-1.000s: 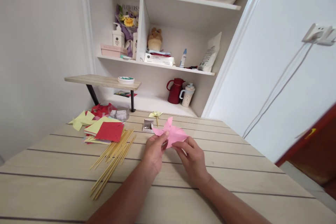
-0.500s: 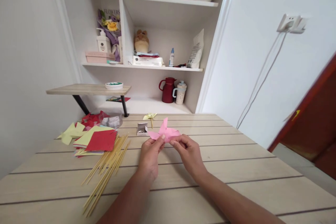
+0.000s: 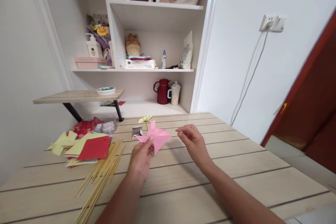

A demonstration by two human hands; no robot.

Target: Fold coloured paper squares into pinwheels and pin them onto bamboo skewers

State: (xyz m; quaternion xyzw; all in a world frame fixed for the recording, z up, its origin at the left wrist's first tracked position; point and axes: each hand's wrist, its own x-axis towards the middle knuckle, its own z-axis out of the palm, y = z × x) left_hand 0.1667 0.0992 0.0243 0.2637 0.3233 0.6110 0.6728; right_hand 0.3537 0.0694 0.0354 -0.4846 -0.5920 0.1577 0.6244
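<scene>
Pink paper pinwheel (image 3: 157, 137): held over the plank tabletop (image 3: 210, 196), in front of the body, its points fanned out and one standing upward.
Left hand (image 3: 141, 155): grasping the pinwheel near its lower left, thumb pressed on the front face, the other fingers behind it (partly hidden by the paper).
Right hand (image 3: 193, 143): just to the right of the pinwheel, apart from it, fingers released and loosely curled, a slim gap between thumb and forefinger.
Small open box (image 3: 137, 133): on the table behind the left hand, flap raised, with contents too small to make out.
Pale yellow pinwheel (image 3: 145, 119): beyond the box, on a thin stick.
Wooden sticks (image 3: 105, 168): a loose, overlapping bundle left of the left forearm.
Paper squares (image 3: 94, 148): stacked beside the sticks, a red one on top, pale yellow beneath.
Yellow cut paper (image 3: 63, 142): at the stack's far left.
Clear plastic container (image 3: 107, 126): behind the stack, holding white pieces, near crumpled-looking red paper (image 3: 85, 126).
Dark red jug (image 3: 162, 92): in the lowest cabinet space, beside a speckled lidded cup (image 3: 174, 94).
</scene>
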